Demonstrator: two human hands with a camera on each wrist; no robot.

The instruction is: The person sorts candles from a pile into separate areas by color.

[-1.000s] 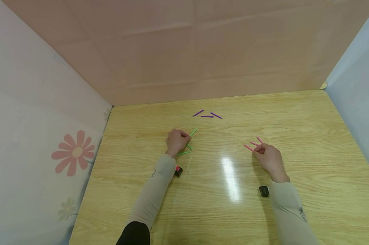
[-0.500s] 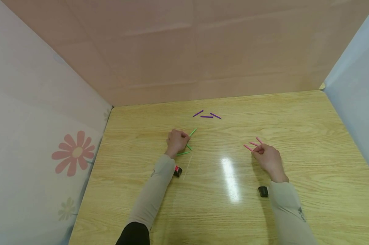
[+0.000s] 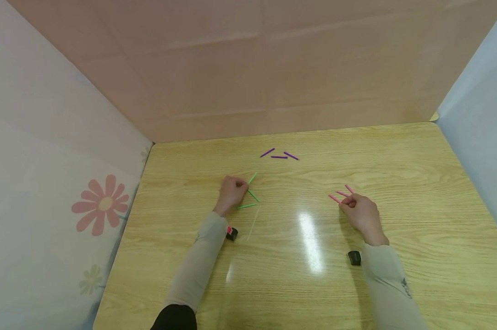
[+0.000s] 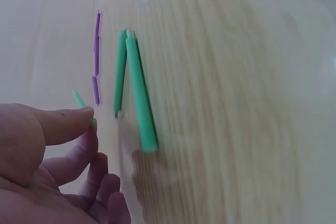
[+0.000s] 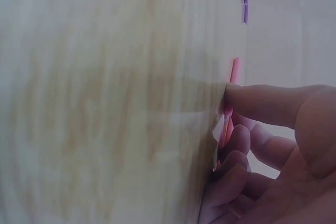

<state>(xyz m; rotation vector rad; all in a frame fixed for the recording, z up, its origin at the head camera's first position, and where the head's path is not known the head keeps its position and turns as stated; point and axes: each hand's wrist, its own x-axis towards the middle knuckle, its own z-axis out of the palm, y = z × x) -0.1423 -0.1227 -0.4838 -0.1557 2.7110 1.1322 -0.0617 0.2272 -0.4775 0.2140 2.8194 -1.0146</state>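
Note:
My left hand pinches a thin green candle between thumb and forefinger, just over the table; its pale tip pokes out past the thumb in the left wrist view. Two more green candles, one long in view and one behind it, lie beside that hand with their far ends close together. On the right, my right hand pinches at a pink candle with thumb and forefinger. Two other pink candles, the middle one and the far one, lie beside it, partly hidden by the fingers.
Three purple candles lie farther back on the wooden table. A brown sheet rises behind the table, with pale walls on both sides. Black wrist devices, left and right, sit by the sleeves.
My left hand has shifted left and slightly toward me, carrying the green candle with it; more of the green candle beside it now shows. The right hand has stayed in place at the pink candles.

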